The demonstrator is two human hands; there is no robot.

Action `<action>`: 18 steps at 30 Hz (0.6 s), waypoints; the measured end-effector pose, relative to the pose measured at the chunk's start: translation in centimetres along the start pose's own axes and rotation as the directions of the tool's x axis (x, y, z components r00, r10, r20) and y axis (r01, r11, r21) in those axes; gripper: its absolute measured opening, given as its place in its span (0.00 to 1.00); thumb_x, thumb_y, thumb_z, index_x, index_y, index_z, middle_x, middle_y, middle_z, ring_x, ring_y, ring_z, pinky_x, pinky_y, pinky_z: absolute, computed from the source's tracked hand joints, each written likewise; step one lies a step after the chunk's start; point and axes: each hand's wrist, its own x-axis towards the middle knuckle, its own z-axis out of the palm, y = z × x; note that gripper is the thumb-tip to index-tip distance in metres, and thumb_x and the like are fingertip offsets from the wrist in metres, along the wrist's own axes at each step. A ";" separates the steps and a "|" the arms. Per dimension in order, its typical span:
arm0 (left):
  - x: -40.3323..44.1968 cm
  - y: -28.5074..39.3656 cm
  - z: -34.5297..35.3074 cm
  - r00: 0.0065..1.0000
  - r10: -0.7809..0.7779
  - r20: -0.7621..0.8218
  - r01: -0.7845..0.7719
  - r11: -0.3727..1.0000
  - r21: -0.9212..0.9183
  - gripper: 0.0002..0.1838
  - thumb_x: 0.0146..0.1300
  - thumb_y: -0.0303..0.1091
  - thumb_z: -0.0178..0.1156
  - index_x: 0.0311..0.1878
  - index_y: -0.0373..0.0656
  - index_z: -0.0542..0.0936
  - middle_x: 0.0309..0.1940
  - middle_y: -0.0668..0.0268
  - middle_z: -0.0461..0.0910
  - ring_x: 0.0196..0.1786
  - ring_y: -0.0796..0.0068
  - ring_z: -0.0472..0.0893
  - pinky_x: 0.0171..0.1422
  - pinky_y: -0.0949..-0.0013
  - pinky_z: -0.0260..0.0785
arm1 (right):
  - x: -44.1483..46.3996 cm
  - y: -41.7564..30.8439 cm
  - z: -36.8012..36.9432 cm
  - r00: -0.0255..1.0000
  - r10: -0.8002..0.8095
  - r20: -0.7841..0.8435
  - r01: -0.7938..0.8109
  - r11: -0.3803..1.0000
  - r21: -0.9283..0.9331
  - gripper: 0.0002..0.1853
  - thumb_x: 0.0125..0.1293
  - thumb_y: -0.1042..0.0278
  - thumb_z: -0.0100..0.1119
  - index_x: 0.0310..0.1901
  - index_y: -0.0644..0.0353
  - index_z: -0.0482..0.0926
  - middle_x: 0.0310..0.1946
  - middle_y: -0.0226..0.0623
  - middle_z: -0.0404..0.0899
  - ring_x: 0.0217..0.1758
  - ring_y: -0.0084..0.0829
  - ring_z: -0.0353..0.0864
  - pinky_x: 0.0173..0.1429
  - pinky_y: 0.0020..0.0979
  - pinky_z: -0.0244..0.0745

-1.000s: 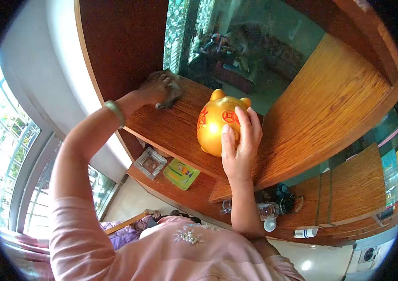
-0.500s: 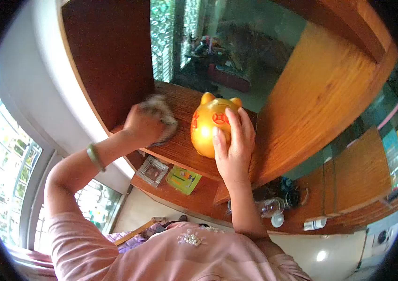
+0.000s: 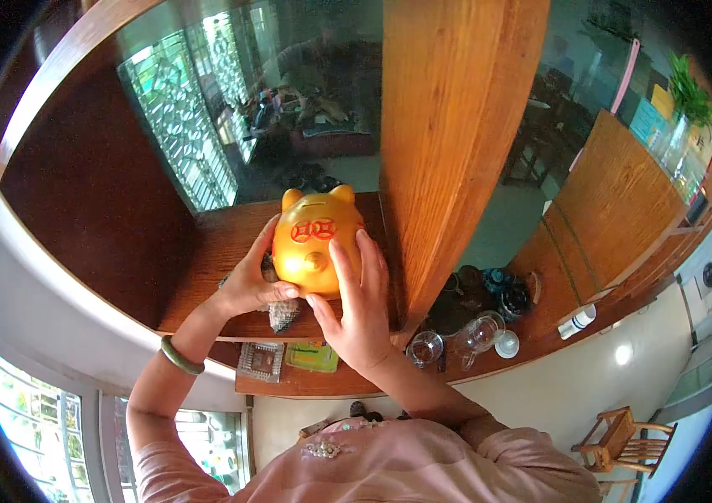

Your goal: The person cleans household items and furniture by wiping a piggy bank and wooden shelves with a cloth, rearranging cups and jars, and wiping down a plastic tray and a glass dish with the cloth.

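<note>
A gold piggy bank (image 3: 310,251) with red coin marks stands on the brown wooden shelf (image 3: 213,243), its slot on top. My left hand (image 3: 251,281), with a green bangle on the wrist, holds its left side. A grey cloth (image 3: 284,313) is bunched under that hand, partly hidden by it and the bank. On the bank's right side lie the fingers of my right hand (image 3: 358,302), spread, with the thumb near its base.
Below are a glass ashtray (image 3: 261,361), a green tray (image 3: 312,356), glass vessels (image 3: 480,333) and a white cup (image 3: 577,321). An upright wooden panel (image 3: 448,151) rises at the right. A plant (image 3: 691,101) and a wooden chair (image 3: 624,440) are farther right.
My left hand has moved right from the shelf surface to the piggy bank, bringing the cloth along. The view has turned to the right, and the bank now shows its coin-marked side squarely.
</note>
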 end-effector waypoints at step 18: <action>3.7 -1.3 2.3 0.991 0.070 -0.114 -0.044 0.976 0.211 0.59 0.34 0.45 0.73 0.63 0.32 0.44 0.56 0.52 0.63 0.61 0.66 0.62 0.63 0.69 0.54 | -0.8 -1.2 -2.5 0.989 -0.145 0.009 0.141 0.973 0.185 0.19 0.51 0.78 0.52 0.48 0.62 0.71 0.54 0.56 0.59 0.56 0.50 0.61 0.58 0.41 0.57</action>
